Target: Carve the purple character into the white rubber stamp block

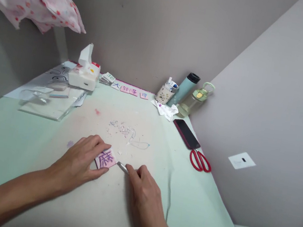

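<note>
On a pale green table mat point(5, 135), the left hand point(81, 160) pins a small pink block point(105, 159) bearing a purple character. The right hand point(143, 187) pinches a thin carving blade point(122, 167) at its edge. Scattered shavings point(121, 128) suggest carving is partway; four finished tiles point(129, 89) stand behind.

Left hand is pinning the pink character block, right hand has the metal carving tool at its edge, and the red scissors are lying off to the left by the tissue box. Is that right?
Not quite. The head view shows the red scissors on the right, just past the dark phone, not by the tissue box. The rest holds: the left hand pins the pink character block, and the right hand holds the metal carving tool at its edge.
</note>
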`<act>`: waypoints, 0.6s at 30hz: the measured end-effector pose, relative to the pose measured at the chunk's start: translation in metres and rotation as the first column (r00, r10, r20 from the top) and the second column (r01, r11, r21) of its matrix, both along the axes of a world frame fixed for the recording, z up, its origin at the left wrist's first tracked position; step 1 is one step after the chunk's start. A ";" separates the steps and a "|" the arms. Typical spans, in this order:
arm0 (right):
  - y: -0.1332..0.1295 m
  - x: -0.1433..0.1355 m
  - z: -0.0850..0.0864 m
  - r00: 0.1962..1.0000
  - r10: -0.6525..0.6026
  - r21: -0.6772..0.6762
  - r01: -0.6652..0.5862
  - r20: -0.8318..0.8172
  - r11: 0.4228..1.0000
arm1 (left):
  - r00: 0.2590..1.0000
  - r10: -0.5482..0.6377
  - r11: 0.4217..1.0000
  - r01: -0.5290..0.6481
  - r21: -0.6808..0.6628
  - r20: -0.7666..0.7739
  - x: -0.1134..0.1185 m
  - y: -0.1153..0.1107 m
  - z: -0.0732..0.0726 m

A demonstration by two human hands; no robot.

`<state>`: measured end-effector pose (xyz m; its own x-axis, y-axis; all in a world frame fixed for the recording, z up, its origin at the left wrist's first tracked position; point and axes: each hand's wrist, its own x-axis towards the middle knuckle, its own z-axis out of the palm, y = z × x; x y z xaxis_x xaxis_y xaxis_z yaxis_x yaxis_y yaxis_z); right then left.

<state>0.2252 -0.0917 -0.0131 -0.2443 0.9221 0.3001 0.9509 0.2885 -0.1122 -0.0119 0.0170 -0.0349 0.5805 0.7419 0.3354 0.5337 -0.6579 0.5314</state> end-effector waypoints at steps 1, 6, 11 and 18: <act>0.006 0.007 0.002 0.999 0.033 -0.024 -0.033 -0.001 0.999 | 1.000 0.003 1.000 -0.003 -0.003 0.000 0.000 0.000 -0.001; 0.033 0.033 0.010 0.983 0.173 -0.103 -0.179 -0.059 0.979 | 1.000 0.011 1.000 -0.011 -0.020 -0.008 -0.001 0.001 -0.003; 0.041 0.039 0.007 0.976 0.196 -0.084 -0.204 -0.097 0.975 | 0.999 0.025 0.998 -0.027 -0.057 -0.037 -0.002 0.002 0.003; 0.036 0.035 -0.002 0.974 0.138 -0.043 -0.148 -0.181 0.988 | 0.998 0.033 0.990 -0.039 -0.136 -0.044 -0.011 0.003 -0.004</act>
